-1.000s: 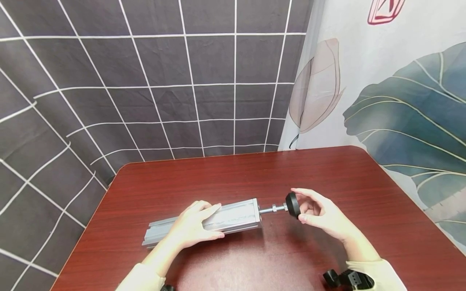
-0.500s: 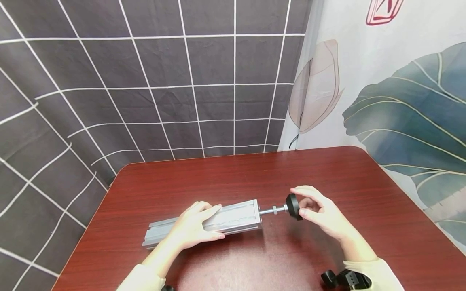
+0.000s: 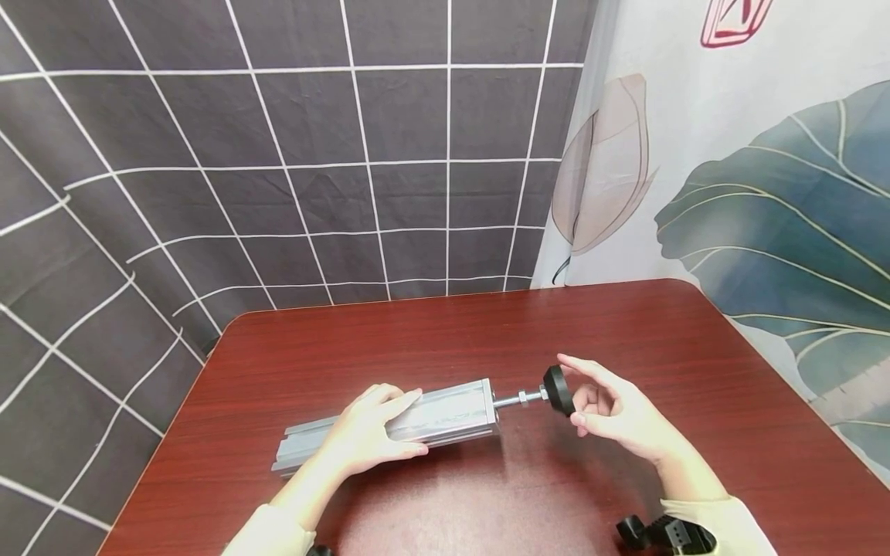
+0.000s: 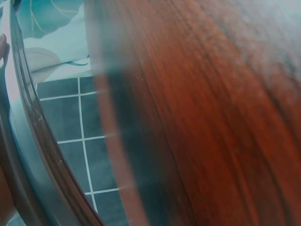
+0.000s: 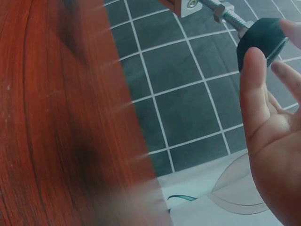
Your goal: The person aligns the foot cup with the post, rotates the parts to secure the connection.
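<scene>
A silver aluminium profile (image 3: 448,413) lies slantwise above the table, its grooved side also showing in the left wrist view. My left hand (image 3: 371,432) holds it from above around its middle, thumb along the near side. From the profile's right end plate sticks a threaded rod (image 3: 511,401) with a hex nut (image 3: 524,398), ending in a black levelling foot (image 3: 558,390). My right hand (image 3: 615,405) pinches the foot's rim between thumb and index finger. In the right wrist view the thumb presses the foot (image 5: 263,37), and the other fingers stay bent behind it.
The red-brown wooden table (image 3: 431,340) stretches around the work, ending at a far edge. Behind it hangs a dark grid-patterned curtain (image 3: 403,193), with a white leaf-print curtain (image 3: 751,232) at right. A black wrist device (image 3: 667,533) sits by the right sleeve.
The right hand's fingers drew together beside the foot, then spread over its rim again. The foot has tilted a little. My left hand and the profile stay nearly still.
</scene>
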Available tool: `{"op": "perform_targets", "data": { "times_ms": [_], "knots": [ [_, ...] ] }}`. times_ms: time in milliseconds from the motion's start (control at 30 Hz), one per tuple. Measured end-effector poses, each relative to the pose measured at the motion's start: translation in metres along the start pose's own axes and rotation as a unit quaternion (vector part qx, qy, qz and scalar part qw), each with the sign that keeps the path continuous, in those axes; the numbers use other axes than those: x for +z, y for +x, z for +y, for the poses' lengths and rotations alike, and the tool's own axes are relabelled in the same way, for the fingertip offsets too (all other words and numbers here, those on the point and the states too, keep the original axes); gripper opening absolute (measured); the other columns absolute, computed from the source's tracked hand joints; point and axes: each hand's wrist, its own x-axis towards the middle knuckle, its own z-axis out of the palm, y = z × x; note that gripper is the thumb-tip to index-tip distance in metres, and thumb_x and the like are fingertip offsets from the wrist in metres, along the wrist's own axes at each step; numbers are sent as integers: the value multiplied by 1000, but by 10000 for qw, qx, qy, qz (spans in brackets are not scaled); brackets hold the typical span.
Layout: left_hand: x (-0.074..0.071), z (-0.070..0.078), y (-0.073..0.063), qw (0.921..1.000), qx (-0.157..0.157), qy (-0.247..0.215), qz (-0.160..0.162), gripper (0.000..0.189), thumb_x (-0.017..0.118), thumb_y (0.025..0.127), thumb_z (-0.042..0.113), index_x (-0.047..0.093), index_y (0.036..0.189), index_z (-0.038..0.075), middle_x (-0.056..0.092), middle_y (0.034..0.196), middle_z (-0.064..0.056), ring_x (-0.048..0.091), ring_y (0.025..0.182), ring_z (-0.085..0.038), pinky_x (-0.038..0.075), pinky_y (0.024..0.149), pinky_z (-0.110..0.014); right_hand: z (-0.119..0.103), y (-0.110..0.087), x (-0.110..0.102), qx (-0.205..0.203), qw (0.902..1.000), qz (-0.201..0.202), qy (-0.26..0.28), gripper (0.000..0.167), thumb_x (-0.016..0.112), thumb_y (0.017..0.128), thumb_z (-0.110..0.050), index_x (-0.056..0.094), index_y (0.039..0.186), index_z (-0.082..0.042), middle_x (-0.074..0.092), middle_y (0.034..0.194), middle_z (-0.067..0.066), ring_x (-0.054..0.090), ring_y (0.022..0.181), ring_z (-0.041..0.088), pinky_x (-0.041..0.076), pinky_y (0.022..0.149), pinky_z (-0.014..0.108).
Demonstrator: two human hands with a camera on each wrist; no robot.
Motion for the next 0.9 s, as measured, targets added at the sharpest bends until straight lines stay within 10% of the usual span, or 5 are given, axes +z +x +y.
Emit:
{"op": "perform_targets", "data": {
  "times_ms": [500, 900],
  "knots": [
    [1, 1, 1, 9999, 91, 112, 4, 71, 77, 64, 54, 64, 123, 17, 55, 101, 5, 53, 94, -12, 44, 81, -33, 2, 2, 6, 19, 9987, 451, -252, 53, 57, 83, 12, 46, 133, -3, 58, 107, 0, 60, 76, 15, 51, 64, 27],
    [-1, 1, 0, 9999, 5, 105, -43, 71, 77, 65, 54, 63, 124, 18, 55, 101, 6, 52, 94, -12, 44, 81, -33, 2, -1, 3, 74, 9991, -9, 416, 75, 60, 76, 20, 33, 142, -1, 54, 117, 3, 63, 70, 15, 52, 63, 26]
  ]
}}
